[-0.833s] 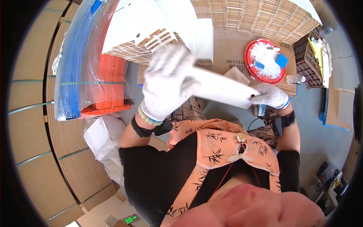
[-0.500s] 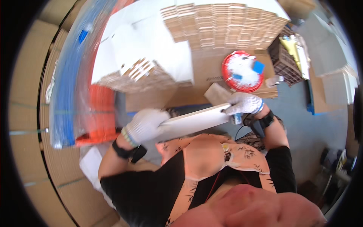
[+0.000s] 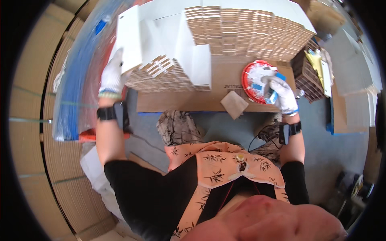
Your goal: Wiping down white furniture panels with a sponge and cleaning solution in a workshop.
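The gloved left hand (image 3: 111, 76) rests on the left edge of a stack of white cardboard sheets (image 3: 161, 52). The gloved right hand (image 3: 283, 93) reaches into a red round tray (image 3: 251, 76), closed around a small blue-and-white item (image 3: 272, 96). A square pad (image 3: 234, 104) lies nearby on brown cardboard (image 3: 181, 102).

— Where do your hands sit?

— Your left hand (image 3: 111, 74) rests against the left end of the stack of flat cardboard sheets (image 3: 161, 60). Your right hand (image 3: 281, 93) lies over the round tray (image 3: 257, 74), well to the right.

— And between them?

— A small square pad (image 3: 234, 104) lies on the cardboard mat (image 3: 217, 80), just left of the tray. A taller cardboard stack (image 3: 249, 32) stands behind it, and a crate (image 3: 311, 74) right of the tray.
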Action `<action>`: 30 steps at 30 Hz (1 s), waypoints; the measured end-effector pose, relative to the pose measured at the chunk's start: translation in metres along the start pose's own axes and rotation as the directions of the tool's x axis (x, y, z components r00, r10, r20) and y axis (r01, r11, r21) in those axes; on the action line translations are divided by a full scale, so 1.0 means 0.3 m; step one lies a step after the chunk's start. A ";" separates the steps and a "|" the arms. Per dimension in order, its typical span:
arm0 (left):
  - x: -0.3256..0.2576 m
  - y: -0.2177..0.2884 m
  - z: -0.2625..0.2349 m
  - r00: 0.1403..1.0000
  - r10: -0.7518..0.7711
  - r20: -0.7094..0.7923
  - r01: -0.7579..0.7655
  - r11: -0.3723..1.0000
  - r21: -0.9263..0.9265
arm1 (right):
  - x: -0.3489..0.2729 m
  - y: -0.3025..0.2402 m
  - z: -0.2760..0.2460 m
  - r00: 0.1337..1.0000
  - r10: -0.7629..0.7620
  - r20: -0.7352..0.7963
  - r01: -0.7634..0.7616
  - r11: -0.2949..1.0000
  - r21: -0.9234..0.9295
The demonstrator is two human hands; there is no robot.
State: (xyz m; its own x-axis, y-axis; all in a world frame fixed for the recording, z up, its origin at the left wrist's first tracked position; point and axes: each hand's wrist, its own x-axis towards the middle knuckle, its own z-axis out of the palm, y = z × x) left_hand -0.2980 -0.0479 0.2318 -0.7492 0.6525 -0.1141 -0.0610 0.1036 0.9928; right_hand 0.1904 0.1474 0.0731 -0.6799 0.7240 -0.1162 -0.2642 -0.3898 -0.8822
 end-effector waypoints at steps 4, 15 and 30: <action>0.133 -0.123 -0.077 0.998 0.056 -0.001 -0.055 0.971 0.231 | -0.007 -0.015 0.024 0.998 -0.055 -0.029 0.052 0.995 -0.088; 0.178 -0.232 -0.093 0.979 0.096 0.179 -0.141 0.956 0.258 | -0.022 -0.008 0.036 0.998 0.025 0.050 -0.012 0.970 -0.243; 0.108 -0.070 0.124 0.985 -0.165 0.051 0.171 0.969 -0.180 | -0.042 0.004 0.106 0.998 -0.010 0.063 0.037 0.903 -0.428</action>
State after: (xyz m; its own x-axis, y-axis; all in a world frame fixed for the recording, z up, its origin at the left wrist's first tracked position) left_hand -0.2967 -0.0011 0.2059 -0.6941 0.6642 -0.2777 -0.3062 0.0768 0.9489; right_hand 0.1769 0.1198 0.0880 -0.7190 0.6907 -0.0780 0.0293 -0.0820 -0.9962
